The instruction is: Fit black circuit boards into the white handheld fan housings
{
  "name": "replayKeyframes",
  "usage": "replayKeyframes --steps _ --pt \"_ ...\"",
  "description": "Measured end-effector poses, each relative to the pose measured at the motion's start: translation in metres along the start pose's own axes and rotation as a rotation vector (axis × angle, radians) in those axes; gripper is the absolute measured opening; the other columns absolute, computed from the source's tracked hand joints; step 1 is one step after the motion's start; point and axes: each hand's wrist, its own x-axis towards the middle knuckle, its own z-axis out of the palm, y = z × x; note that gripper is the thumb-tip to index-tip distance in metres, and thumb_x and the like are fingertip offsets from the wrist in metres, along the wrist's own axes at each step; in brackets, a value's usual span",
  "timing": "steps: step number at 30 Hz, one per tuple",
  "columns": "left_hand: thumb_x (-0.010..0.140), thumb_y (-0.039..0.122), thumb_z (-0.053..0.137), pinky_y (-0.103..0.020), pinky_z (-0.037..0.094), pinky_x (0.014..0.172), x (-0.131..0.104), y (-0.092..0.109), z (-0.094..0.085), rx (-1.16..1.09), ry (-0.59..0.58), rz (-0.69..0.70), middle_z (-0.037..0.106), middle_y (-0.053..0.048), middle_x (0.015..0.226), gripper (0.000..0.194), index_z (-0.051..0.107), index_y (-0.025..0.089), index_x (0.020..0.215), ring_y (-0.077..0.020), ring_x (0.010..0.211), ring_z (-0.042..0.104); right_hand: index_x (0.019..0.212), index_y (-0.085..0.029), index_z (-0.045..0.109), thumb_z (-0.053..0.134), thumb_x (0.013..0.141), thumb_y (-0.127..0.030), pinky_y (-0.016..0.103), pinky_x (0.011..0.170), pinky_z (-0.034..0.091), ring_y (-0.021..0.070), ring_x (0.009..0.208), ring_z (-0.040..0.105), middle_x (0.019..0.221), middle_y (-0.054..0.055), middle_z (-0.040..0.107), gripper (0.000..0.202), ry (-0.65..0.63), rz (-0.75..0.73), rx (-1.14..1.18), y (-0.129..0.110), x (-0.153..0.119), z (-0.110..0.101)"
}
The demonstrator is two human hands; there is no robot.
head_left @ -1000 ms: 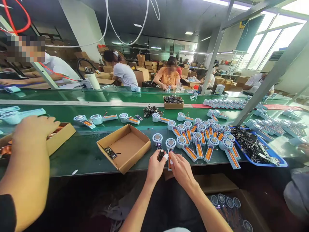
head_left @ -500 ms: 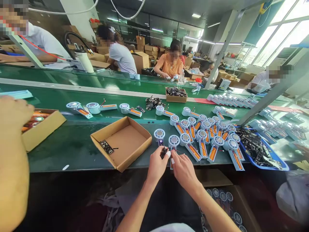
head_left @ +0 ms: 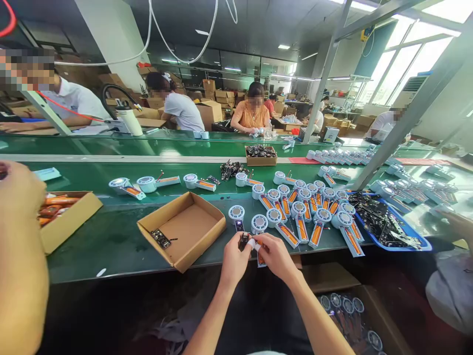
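My left hand pinches a small black circuit board between thumb and fingers. Against it, my right hand has its fingertips pressed together, meeting the left thumb; whatever they grip is too small to make out. White covers show on fingertips of both hands. Just behind the hands lies a light-blue handheld fan, its open handle partly hidden under my right fingers. To its left, another fan has a board with a small light glowing in its handle.
A cardboard tray with a circuit board stands left. Several open-handled fans crowd the right, beside a blue tray of boards. Another person's arm reaches in by an orange-filled box. A box of fans sits below the edge.
The view has tilted up slightly, and the bench appears shifted a little. My fingertips have come closer together beside the circuit board. The other person's arm at left has lowered slightly in view.
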Motion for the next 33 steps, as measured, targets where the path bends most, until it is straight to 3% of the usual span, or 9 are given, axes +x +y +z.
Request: replayKeyframes --steps 5,11,14,17,19,24,30,33 --pt "0.08 0.039 0.055 -0.028 0.052 0.052 -0.007 -0.005 0.001 0.009 -0.014 -0.029 0.069 -0.003 0.07 0.022 0.065 0.019 0.085 -0.0192 0.057 0.064 0.097 -0.021 0.078 0.056 0.09 -0.015 0.032 0.081 0.057 0.0214 0.086 0.073 0.094 0.006 0.078 0.024 0.1 0.07 0.195 0.008 -0.002 0.002" --pt "0.084 0.034 0.047 -0.042 0.056 0.082 -0.022 -0.011 -0.013 0.201 0.064 0.055 0.076 -0.013 0.098 0.027 0.068 0.02 0.095 -0.0305 0.092 0.072 0.097 -0.02 0.079 0.056 0.092 -0.019 0.034 0.083 0.058 0.0224 0.089 0.074 0.097 0.008 0.078 0.024 0.062 0.088 0.226 0.007 0.0 0.0" --pt "0.088 0.031 0.044 -0.041 0.056 0.082 -0.03 -0.013 -0.016 0.288 0.054 0.133 0.077 -0.014 0.098 0.029 0.07 0.02 0.095 -0.0301 0.092 0.073 0.103 -0.02 0.078 0.056 0.093 -0.023 0.034 0.082 0.058 0.0235 0.09 0.074 0.098 0.008 0.079 0.024 0.041 0.125 0.238 0.01 0.0 0.0" --pt "0.089 0.029 0.043 -0.036 0.056 0.077 -0.034 -0.013 -0.013 0.279 0.001 0.118 0.078 -0.013 0.094 0.031 0.071 0.021 0.096 -0.028 0.086 0.074 0.102 -0.019 0.076 0.058 0.093 -0.025 0.029 0.067 0.059 0.0202 0.072 0.073 0.085 0.004 0.078 0.021 0.055 0.19 0.24 0.013 0.0 0.002" --pt "0.09 0.031 0.044 -0.033 0.054 0.069 -0.034 -0.014 -0.009 0.248 -0.012 0.067 0.077 -0.01 0.082 0.031 0.072 0.021 0.094 -0.0261 0.076 0.073 0.099 -0.02 0.075 0.057 0.093 -0.022 0.028 0.066 0.058 0.0188 0.07 0.072 0.083 0.003 0.077 0.019 0.061 0.154 0.175 0.013 0.0 0.002" --pt "0.091 0.038 0.047 -0.026 0.045 0.052 -0.029 -0.017 0.001 0.179 0.019 -0.009 0.065 -0.002 0.056 0.031 0.069 0.021 0.077 -0.0195 0.053 0.06 0.1 -0.021 0.072 0.048 0.095 -0.012 0.03 0.082 0.058 0.0202 0.092 0.071 0.1 0.008 0.075 0.026 0.058 -0.069 -0.047 0.008 -0.002 -0.002" --pt "0.096 0.031 0.044 -0.026 0.05 0.061 -0.025 -0.019 0.006 0.225 -0.039 0.094 0.07 -0.004 0.071 0.031 0.066 0.021 0.078 -0.0196 0.065 0.066 0.101 -0.021 0.065 0.051 0.096 -0.008 0.031 0.072 0.053 0.0211 0.084 0.064 0.097 0.007 0.07 0.02 -0.045 -0.086 -0.368 -0.003 -0.001 -0.006" --pt "0.098 0.027 0.04 -0.028 0.052 0.066 -0.026 -0.023 0.007 0.324 -0.044 0.212 0.072 -0.007 0.082 0.031 0.066 0.022 0.083 -0.0209 0.073 0.069 0.091 -0.021 0.061 0.051 0.095 -0.006 0.03 0.065 0.048 0.0211 0.076 0.06 0.087 0.005 0.067 0.018 -0.081 -0.073 -0.464 -0.008 0.0 -0.005"
